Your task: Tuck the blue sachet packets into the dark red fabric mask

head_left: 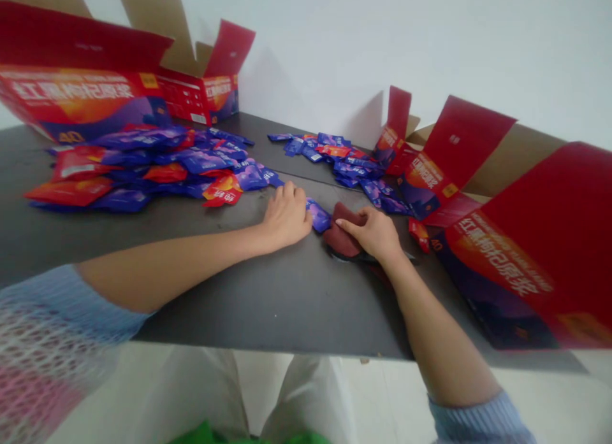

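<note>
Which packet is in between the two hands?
The purple packet beside the brownish-red piece, between left hand and right hand; other packets lie farther back or to the sides.

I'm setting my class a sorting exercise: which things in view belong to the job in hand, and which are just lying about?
Likely in the job:
purple sachet, at the left hand
maroon cloth, held by the right hand

Lying or standing by, untouched; may belong too:
left sachet heap
right sachet heap
open red cartons
</note>
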A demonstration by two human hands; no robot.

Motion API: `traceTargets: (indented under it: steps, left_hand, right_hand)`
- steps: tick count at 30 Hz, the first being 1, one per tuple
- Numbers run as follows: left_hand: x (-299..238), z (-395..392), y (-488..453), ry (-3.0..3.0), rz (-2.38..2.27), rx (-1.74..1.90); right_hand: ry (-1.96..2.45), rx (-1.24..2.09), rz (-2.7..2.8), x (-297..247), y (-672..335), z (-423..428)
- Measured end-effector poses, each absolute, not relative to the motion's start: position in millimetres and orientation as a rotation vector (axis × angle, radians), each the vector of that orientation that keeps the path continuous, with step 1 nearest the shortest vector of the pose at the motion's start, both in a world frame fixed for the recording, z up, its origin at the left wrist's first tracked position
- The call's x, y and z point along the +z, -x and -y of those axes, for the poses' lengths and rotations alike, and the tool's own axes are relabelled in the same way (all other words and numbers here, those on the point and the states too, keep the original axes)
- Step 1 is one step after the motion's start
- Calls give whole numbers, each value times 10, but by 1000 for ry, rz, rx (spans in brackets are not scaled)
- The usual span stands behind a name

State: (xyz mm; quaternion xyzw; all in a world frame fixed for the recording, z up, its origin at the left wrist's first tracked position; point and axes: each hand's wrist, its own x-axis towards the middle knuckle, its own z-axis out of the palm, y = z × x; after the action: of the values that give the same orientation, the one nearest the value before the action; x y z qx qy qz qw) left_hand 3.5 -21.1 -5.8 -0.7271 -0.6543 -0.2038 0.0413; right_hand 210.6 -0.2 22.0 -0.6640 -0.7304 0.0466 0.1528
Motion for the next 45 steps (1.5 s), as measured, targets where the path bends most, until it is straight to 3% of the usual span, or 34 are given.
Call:
traceTargets:
  steps: [7,11,14,18,23,31,35,39,45]
  left_hand:
    - [-74,-120,185,3031,1417,-389]
    - [-70,-421,468,3479,1190,-556]
    - [-100,-417,504,3401,1248,-705]
    - [-137,-310,404,3188,1324,-519]
    - [-131,-311,363,3117,1340,-480]
    - [46,-280,381,3029,1598,-62]
    - [89,-295,380,3085,1586,64]
    - [78,-324,390,3082,1613,90]
    - [85,-412,451,3190,1511,97]
  right_hand:
    - [1868,84,1971,178,-2225,-91]
    - [1764,39,2115,162,-2138,-42]
    - [1635,18,2320,193,-2090,41]
    - [1461,-42,2476,214,-2034,151]
    - [1437,-14,2150,240,-1991,199]
    - [1595,-331,1680,530,-2253,160]
    - [1645,-91,2148,203,-2008,195]
    - [1422,-210,2502,57,-1789,286]
    - [1130,-373,2806,261,-1731,530]
